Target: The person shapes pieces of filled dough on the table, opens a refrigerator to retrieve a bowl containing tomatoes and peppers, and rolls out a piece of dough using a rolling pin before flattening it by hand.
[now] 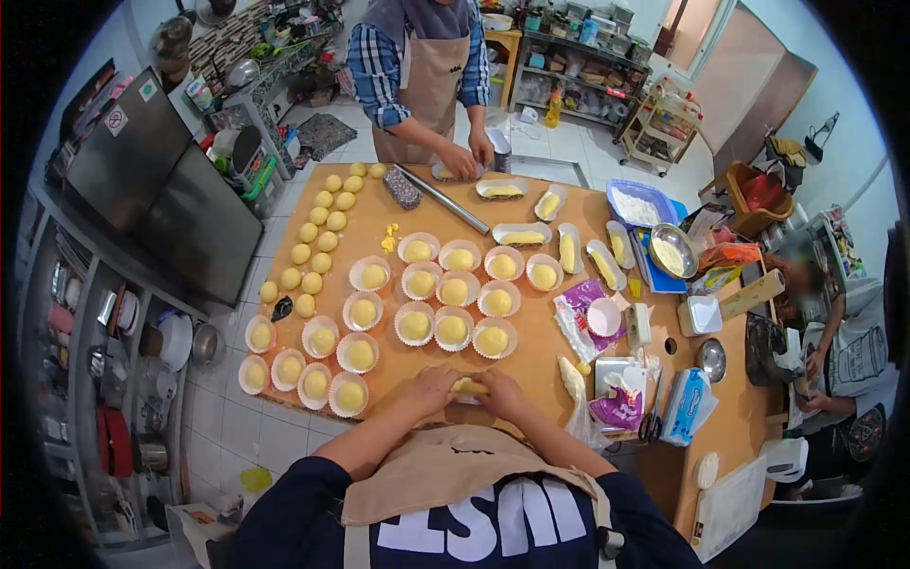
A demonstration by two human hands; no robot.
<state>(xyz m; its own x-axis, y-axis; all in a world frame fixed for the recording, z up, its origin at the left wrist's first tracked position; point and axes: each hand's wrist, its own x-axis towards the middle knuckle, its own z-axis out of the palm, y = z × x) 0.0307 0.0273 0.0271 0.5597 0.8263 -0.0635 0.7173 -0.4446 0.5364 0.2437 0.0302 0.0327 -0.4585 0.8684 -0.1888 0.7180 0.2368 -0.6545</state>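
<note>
At the near edge of the table, my left hand (432,388) and my right hand (501,391) are closed around the two ends of a pale yellow dough piece (468,386). A white edge, perhaps a paper case, shows beneath it; my fingers hide most of it. Just beyond my hands, round dough balls sit in white fluted paper cups (453,330) in loose rows. Another group of paper cups with dough (349,394) stands to the left of my left hand. Off to the right of my right hand lies a piping bag (574,384) with pale filling.
Bare dough balls (309,232) line the table's left side. A metal rod (442,200) lies near the back. Oblong cases with dough (522,234) stand at back right, near a blue basin (636,203) of white powder. Scissors (652,417) lie at right. Across the table, a co-worker's hands (471,156) handle an oblong case.
</note>
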